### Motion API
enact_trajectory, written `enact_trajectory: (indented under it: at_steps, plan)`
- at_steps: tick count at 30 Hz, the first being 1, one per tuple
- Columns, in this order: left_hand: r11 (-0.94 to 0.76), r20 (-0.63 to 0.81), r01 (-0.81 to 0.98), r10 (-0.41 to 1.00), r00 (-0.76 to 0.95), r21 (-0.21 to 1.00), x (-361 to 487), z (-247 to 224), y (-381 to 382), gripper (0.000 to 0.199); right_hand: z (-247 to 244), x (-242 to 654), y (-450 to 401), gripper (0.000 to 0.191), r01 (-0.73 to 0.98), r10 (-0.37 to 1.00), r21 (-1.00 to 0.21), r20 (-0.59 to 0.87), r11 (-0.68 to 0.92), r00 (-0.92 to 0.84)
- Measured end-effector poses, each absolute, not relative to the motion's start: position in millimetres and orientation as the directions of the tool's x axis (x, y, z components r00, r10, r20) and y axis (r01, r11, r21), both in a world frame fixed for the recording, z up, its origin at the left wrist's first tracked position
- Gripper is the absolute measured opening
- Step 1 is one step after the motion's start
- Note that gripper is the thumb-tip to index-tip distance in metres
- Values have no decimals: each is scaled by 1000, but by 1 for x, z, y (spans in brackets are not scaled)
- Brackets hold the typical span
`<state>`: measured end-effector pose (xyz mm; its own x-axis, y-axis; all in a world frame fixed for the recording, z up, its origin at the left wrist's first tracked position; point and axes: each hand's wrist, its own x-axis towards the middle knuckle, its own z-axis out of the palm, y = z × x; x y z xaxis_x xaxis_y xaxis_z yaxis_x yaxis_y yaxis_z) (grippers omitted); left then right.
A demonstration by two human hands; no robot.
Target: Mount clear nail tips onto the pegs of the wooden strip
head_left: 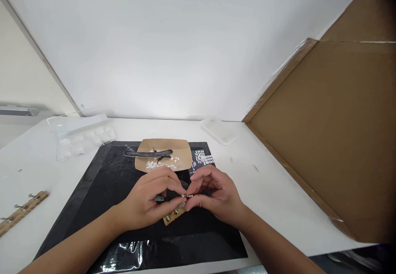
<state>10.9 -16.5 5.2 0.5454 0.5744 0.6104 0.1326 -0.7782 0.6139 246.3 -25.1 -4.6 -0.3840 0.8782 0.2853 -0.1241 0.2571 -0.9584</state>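
Both my left hand [154,195] and my right hand [216,195] are closed, fingertips and thumbs pinched together over the black mat [108,191]. Between them is a small shiny piece [187,196], partly covered by the fingers and too small to identify. Under the fingertips lies a short wooden strip [168,220] with metal clips on it, half hidden by my left hand. A small clear greenish piece [159,198] shows by my left thumb. Behind the hands, a nail file [148,153] lies across a brown paper tray [182,150] holding white bits.
A dark sheet with white stickers [204,158] is right of the tray. A clear compartment box [86,140] stands back left, a translucent lid [219,130] back right. Another wooden strip with clips [23,212] lies at left. A cardboard panel [328,142] rises on the right.
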Motion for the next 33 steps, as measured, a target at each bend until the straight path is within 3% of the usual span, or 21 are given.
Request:
enact_trajectory:
  at_steps: [16, 26, 33]
  plan:
    - [-791, 586, 196, 571, 575, 579, 10, 10, -20, 10, 0, 243, -27, 43, -96, 888, -971, 239, 219, -394]
    - [-762, 603, 268, 636, 482, 589, 12, 6, -19, 10, 6, 247, -24, 9, 182, 791, -865, 318, 468, -523]
    - [-713, 580, 252, 688, 436, 655, 12, 5, -17, 9, 5, 244, -25, 10, 218, 778, -810, 390, 544, -493]
